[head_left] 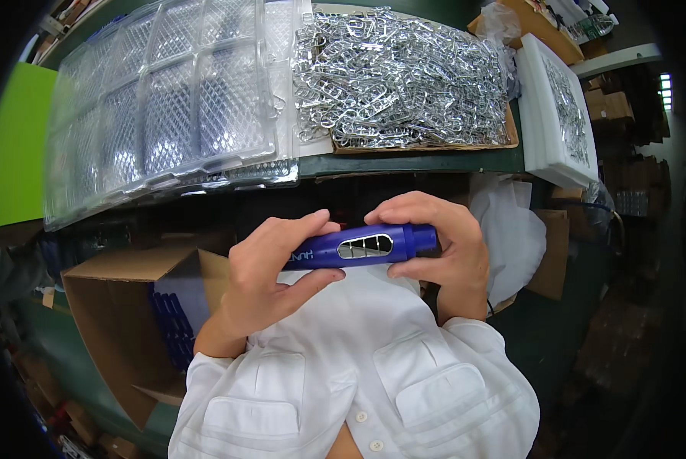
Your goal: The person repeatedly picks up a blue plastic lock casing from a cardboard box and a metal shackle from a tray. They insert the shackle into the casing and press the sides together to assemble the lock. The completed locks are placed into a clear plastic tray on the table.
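Before the white shirt — blue windowed plastic tube | left hand half-curled, holding its left end | right hand half-curled, pinching its right end | smooth sides might slip — a loose grip could drop it

The shirt is white, with flapped chest pockets and small round pale buttons; its sleeves look short or pushed up, hard to tell which. The left hand and right hand are bare.
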Available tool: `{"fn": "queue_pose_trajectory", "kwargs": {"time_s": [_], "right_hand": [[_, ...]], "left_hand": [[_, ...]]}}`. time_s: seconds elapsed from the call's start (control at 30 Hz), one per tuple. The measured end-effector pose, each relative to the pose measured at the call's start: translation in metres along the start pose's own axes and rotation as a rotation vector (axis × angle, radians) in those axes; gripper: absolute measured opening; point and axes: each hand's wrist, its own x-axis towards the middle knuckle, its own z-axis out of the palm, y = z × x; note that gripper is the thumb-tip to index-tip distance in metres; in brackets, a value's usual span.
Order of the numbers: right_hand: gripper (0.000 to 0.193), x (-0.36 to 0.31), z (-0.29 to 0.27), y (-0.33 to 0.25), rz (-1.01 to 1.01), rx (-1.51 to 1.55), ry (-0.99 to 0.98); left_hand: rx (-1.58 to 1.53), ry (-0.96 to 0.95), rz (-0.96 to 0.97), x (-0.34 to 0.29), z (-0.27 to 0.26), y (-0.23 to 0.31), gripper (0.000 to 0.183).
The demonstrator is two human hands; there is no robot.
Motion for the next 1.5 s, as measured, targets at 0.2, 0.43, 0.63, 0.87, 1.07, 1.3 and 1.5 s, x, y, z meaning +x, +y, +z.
{"fn": "queue_pose_trajectory", "kwargs": {"time_s": [0.2, 0.43, 0.63, 0.87, 1.07, 1.3, 1.5], "right_hand": [[0.058, 0.011, -0.002, -0.003, -0.022, -0.280, -0.050], [0.058, 0.031, 0.008, -0.015, -0.044, -0.549, -0.077], [0.056, 0.069, 0.011, -0.027, -0.053, -0.635, -0.150], [0.056, 0.095, 0.013, -0.022, -0.053, -0.640, -0.223], [0.053, 0.107, 0.009, -0.027, -0.064, -0.655, -0.333], [0.047, 0.145, -0.026, -0.036, -0.189, -0.862, -0.281], [0.044, 0.265, -0.165, 0.062, 0.094, -0.991, 0.380]], "left_hand": [[0.053, 0.020, 0.001, 0.000, -0.008, 0.001, 0.068], [0.192, -0.009, 0.158, 0.005, -0.020, -0.012, 0.055], [0.077, 0.101, 0.132, 0.005, -0.028, -0.031, 0.057], [0.127, 0.105, 0.161, 0.005, -0.040, -0.045, 0.052], [0.393, 0.042, 0.344, 0.009, -0.046, -0.048, 0.044], [0.469, -0.048, 0.184, 0.010, -0.075, -0.029, 0.045], [0.506, 0.625, 0.296, -0.109, -0.110, -0.045, 0.024]]}}
